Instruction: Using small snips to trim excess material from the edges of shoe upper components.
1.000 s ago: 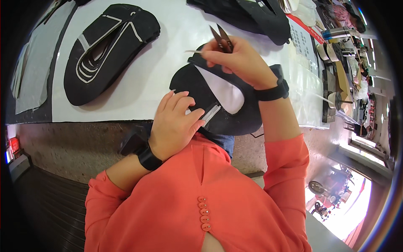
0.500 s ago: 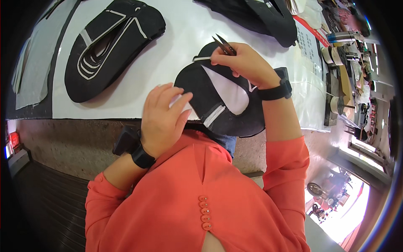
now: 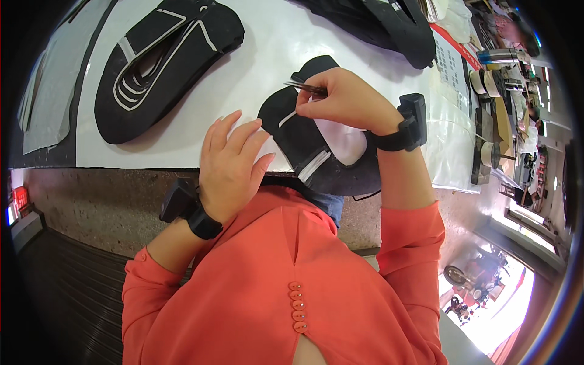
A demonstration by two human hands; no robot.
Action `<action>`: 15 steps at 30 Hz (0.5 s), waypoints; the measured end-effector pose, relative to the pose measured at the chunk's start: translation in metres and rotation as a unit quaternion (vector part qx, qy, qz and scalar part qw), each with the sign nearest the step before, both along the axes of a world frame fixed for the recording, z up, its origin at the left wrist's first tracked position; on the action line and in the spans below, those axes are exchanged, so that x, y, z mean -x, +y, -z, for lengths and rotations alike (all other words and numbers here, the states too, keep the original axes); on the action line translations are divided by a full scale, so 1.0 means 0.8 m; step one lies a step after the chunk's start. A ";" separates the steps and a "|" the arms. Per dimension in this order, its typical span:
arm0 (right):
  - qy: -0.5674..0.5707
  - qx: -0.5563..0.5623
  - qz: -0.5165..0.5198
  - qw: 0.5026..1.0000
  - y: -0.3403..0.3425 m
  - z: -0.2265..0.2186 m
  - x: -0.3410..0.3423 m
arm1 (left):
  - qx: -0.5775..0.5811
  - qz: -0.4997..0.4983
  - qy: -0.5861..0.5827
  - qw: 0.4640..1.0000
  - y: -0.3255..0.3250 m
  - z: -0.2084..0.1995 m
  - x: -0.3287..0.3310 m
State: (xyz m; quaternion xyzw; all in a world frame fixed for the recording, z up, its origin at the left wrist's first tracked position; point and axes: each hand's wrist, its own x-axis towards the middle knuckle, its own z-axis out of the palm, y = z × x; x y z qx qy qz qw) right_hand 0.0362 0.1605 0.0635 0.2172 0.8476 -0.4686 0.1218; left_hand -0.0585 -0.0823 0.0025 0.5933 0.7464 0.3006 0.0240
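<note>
A black shoe upper piece [image 3: 304, 142] lies near the table's front edge, with an opening through which white shows. A short white strip [image 3: 288, 119] crosses its upper left part, and a wider white strip [image 3: 314, 166] sits lower down. My right hand [image 3: 347, 103] is closed over that piece, gripping small dark scissors [image 3: 310, 89] whose points stick out to the left. Its thumb and forefinger are pressed together close to the short strip's end; whether they pinch it is hidden. Just left of the piece, my left hand [image 3: 234, 161] hovers with fingers spread, holding nothing.
Stacked black shoe uppers [image 3: 140, 76] with white edging lie at the left on the white table cover [image 3: 255, 55]. More black pieces [image 3: 395, 36] lie at the far right. Rolls of tape [image 3: 486, 82] stand beyond the right edge. Grey sheets [image 3: 52, 97] lie far left.
My right hand has moved left and slightly nearer, and the scissor points have swung from far to left. My left hand has drawn slightly away to the left, fingers more spread.
</note>
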 end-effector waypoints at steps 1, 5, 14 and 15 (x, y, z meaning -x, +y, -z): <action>0.000 0.001 -0.001 1.000 -0.002 0.002 0.001 | -0.005 -0.004 -0.009 1.000 0.000 0.000 0.000; 0.021 -0.004 -0.034 0.999 -0.004 0.011 0.004 | -0.011 -0.004 -0.012 1.000 0.001 0.000 -0.001; 0.017 -0.002 -0.064 0.998 -0.003 0.022 0.009 | 0.018 0.006 0.006 1.000 0.004 -0.004 -0.003; 0.013 -0.005 -0.065 0.998 -0.003 0.022 0.011 | 0.020 0.007 0.012 1.000 0.005 -0.004 -0.002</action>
